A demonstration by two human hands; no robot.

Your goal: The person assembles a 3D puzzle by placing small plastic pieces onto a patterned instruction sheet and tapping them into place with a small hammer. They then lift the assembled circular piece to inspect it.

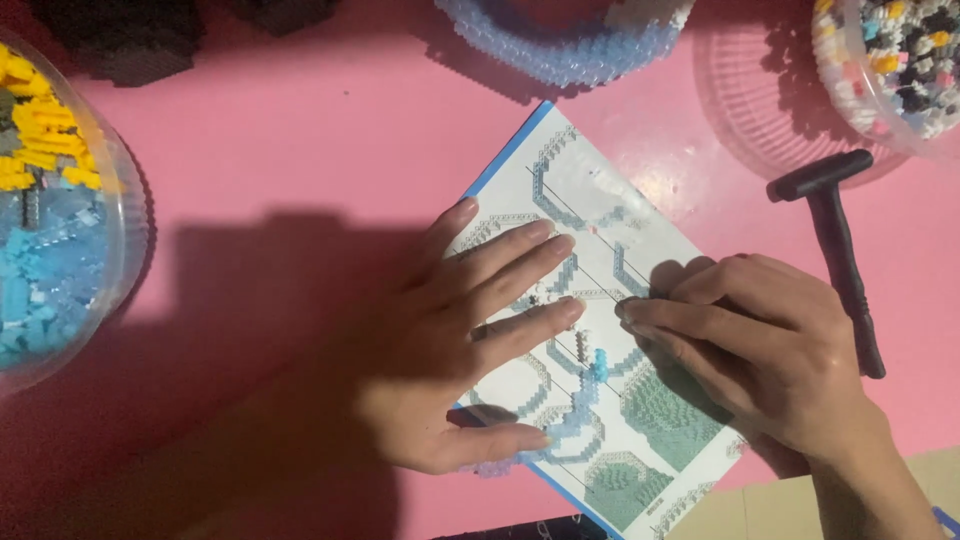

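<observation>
A printed instruction sheet (590, 200) with block diagrams lies tilted on the pink table. My left hand (455, 345) rests flat on its left half, fingers spread. A thin chain of pale blue blocks (580, 410) lies on the sheet, curving from near my left thumb up between the hands. A few tiny loose pieces (545, 295) sit by my left fingertips. My right hand (760, 345) is curled on the sheet's right side, fingertips pinched together near the middle; whether a small piece is between them is hidden.
A black block-pressing hammer (835, 240) lies right of the sheet. A clear tub (125, 230) of yellow and blue blocks stands at the left edge. Another tub (850, 90) of mixed blocks is top right. A pale blue block structure (560, 45) sits at the top.
</observation>
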